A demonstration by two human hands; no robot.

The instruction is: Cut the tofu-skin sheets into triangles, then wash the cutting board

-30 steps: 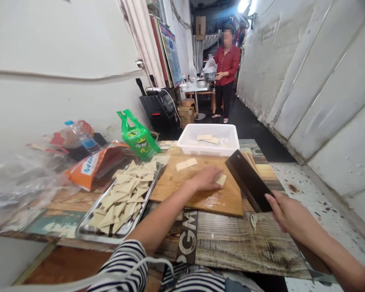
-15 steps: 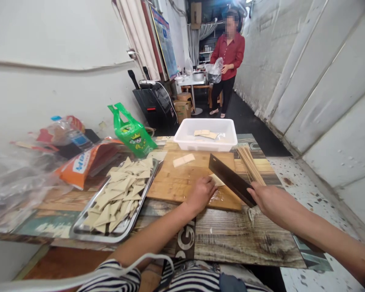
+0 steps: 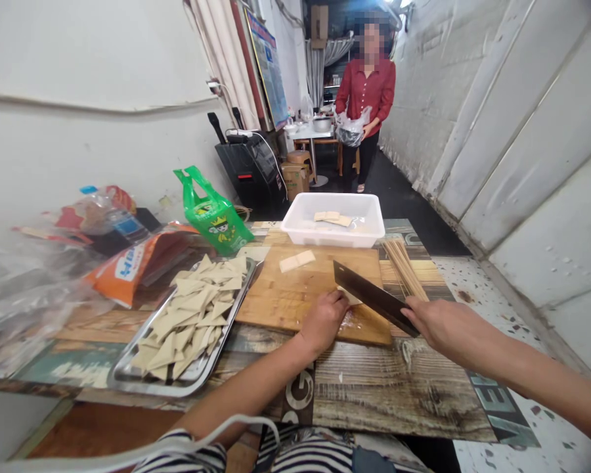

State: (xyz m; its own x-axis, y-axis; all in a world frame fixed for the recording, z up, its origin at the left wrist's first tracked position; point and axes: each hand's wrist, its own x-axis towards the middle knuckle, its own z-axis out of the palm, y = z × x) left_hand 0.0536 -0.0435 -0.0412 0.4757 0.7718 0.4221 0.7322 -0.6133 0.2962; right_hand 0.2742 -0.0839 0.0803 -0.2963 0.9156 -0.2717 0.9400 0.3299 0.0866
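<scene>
Cleaver (image 3: 372, 293), dark, clasped in right hand (image 3: 433, 320). Slice (image 3: 353, 299), pale, partly hidden, on cutting board (image 3: 270, 295), against curled left hand (image 3: 324, 320) (grasp unclear). Triangular pieces (image 3: 192, 315), heaped on metal tray (image 3: 170, 391).

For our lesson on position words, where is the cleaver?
In the head view, the cleaver is right of centre in the right hand, its blade over the cutting board beside the left hand.

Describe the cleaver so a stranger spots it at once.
On the patterned table, find the cutting board in front of the white tub. The cleaver slants over the board's right part, its near end in the right hand. Unlike the thin pale sticks beside it, it is one broad dark slab with a hole near its far end.
</scene>
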